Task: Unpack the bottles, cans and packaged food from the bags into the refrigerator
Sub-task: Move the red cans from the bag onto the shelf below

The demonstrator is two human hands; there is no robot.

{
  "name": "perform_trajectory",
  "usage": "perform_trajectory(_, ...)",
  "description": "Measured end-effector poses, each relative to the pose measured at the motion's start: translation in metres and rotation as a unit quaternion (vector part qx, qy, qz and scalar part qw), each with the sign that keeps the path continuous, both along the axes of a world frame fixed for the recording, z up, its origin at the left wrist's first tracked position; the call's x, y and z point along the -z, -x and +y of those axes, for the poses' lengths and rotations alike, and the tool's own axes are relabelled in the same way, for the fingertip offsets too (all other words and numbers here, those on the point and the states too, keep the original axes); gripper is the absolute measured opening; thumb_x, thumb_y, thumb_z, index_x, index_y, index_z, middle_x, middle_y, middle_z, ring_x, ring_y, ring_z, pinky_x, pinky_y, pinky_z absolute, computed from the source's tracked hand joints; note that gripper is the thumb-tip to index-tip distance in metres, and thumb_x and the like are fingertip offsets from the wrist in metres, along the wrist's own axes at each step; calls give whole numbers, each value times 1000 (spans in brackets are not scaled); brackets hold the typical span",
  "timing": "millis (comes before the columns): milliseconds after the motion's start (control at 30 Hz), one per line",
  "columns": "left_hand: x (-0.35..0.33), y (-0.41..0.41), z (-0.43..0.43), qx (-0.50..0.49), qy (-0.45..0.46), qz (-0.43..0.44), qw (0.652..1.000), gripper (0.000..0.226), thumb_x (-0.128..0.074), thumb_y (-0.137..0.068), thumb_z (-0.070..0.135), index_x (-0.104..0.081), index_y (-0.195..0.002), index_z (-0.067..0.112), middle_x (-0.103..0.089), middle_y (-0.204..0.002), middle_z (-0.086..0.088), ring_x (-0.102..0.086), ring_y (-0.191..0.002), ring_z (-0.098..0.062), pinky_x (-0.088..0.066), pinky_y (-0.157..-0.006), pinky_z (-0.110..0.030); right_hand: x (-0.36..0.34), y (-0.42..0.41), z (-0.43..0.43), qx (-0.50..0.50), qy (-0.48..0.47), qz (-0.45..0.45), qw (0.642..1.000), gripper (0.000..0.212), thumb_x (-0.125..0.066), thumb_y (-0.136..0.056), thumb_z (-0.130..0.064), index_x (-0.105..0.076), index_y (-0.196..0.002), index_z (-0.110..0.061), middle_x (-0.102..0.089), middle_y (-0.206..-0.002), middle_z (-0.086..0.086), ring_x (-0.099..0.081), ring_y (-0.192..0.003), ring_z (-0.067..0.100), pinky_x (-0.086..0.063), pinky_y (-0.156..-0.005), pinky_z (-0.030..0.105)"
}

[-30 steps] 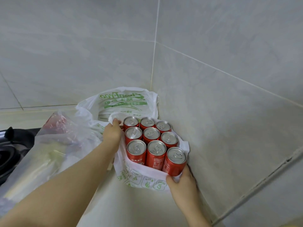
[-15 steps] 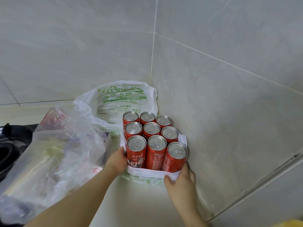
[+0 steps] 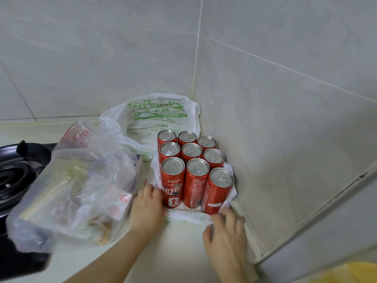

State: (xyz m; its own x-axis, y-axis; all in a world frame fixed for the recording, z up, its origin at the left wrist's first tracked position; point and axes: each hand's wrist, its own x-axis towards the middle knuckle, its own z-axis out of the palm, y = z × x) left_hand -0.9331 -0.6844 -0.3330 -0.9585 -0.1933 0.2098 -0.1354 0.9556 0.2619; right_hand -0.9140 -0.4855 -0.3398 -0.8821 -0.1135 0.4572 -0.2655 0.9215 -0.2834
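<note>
- Where the two tiled walls [image 3: 102, 58] meet, nine red cans [image 3: 191, 152] stand upright in a tight three-by-three block on the pale countertop [image 3: 179, 252], their silver tops and pull tabs facing up
- The cans sit inside a white bag [image 3: 155, 117] with green print; its plastic lies crumpled low around the base of the front row, while its back panel stands up behind the block against the corner
- The left hand [image 3: 146, 207] rests against the bag's lowered edge, just beside the front-left can [image 3: 172, 184]; its fingertips are sunk in the plastic, so I cannot tell whether they grip it or only press on it
- The right hand [image 3: 226, 231] is at the front right corner, below the front-right can [image 3: 218, 190]; its fingers curl over the bunched rim of the bag with the thumb beside them, holding the plastic down near the foot of the right-hand wall
- Left of the cans, touching the left forearm's side of the scene, lies a clear bag [image 3: 77, 180] with packaged food inside, the contents blurred by the film
- Beyond that bag, at the far left edge, part of a black stove [image 3: 14, 176] shows
- A yellow thing [image 3: 350, 272] fills the bottom right corner, too cropped to identify
</note>
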Motion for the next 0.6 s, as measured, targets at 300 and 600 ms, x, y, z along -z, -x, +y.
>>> perform_trajectory(300, 4, -21, 15, -25, -107, -64, 992, 77, -52, -84, 40, -13, -147, 19, -48, -133, 0, -48, -118, -22, -43, -92, -33, 8, -4, -1, -4, -41, -107, 993, 36, -40, -70, -34, -73, -62, -23, -64, -62, -5, -58, -57, 24, -47, -45, 33)
perform_trajectory(600, -38, -5, 9, -85, -173, -106, 976, 37, -47, -90, 17, -45, -127, 12, -44, -130, -10, -40, -121, -30, -35, -97, -35, -52, 4, -8, 18, 228, -20, 973, 20, -72, -71, -3, -63, -88, -11, -52, -82, 1, -49, -71, 7, -29, -58, 20)
